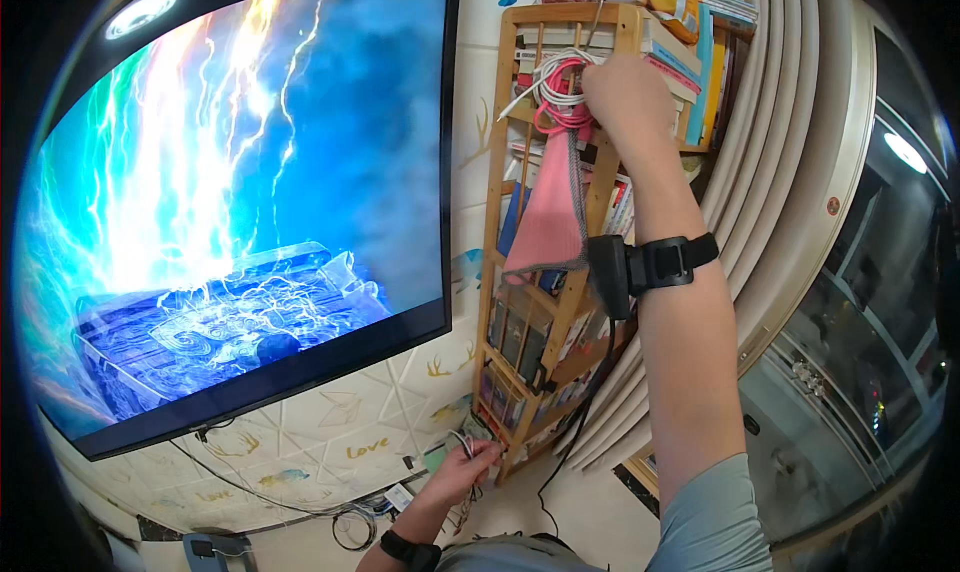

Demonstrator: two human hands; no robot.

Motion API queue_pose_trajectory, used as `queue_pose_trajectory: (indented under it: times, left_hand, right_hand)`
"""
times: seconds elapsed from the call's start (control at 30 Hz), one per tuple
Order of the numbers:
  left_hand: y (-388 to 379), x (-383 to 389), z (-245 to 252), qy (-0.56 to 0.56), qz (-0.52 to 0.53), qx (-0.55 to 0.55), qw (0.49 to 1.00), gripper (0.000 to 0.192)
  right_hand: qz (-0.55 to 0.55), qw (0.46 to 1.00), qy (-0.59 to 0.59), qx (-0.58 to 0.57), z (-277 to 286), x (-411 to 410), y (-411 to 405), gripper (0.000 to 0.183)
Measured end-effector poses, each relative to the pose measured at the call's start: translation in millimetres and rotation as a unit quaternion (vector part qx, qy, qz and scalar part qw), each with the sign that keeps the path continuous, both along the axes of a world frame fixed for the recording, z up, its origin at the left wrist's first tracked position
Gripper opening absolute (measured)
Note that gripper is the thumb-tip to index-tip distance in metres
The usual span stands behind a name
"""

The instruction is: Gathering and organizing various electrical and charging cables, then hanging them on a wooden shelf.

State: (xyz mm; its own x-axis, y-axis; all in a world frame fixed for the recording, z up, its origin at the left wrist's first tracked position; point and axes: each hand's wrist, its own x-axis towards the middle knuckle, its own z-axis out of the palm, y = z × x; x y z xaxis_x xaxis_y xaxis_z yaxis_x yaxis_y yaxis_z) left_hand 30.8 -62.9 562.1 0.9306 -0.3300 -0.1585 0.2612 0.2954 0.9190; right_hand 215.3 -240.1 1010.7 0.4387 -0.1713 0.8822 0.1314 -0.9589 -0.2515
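My right hand (630,99) is raised to the upper side of a wooden bookshelf (628,24), its fingers curled at the coiled white cable (551,69) and pink cable (555,118). A metal hook rises above the coils. Whether the fingers grip the coils or the hook is hidden behind the hand. Below the coils hangs a pink mesh cloth (551,212) with a grey edge. Low down, beside the foot of the shelf, my left hand (469,471) is closed on a bunch of thin cables (466,444), some of which dangle beneath it.
A large wall-mounted television (448,197) fills the left. Books (675,54) and food packages (671,1) are on the shelf. Beige curtains (780,84) and a glass door (825,362) stand at the right. Black cables (352,527) and a white power strip (399,497) lie along the wall's base.
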Motion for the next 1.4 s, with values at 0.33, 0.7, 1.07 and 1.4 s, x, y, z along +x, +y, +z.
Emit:
queue_pose_trajectory:
  times: [0.33,0.7,1.07,1.4]
  left_hand:
    - [2.1,-7.3,2.8,-0.008,-0.031,0.029,0.999,0.023]
    - [-1.8,-11.6,17.9,-0.005,-0.031,-0.008,0.999,0.031]
    - [32.5,3.8,69.7,0.029,-0.173,0.09,0.98,0.044]
    - [35.6,26.6,90.3,-0.033,-0.269,0.144,0.952,0.054]
  right_hand:
    - [0.066,0.984,0.161,0.026,-11.6,-29.9,-14.2,0.049]
    - [0.056,0.996,0.068,0.018,-71.3,-72.2,-26.7,0.061]
    - [0.44,0.709,0.551,-0.01,-365.6,-117.2,-52.4,0.033]
    - [0.5,0.647,0.55,0.17,-478.5,-124.3,-60.2,0.037]
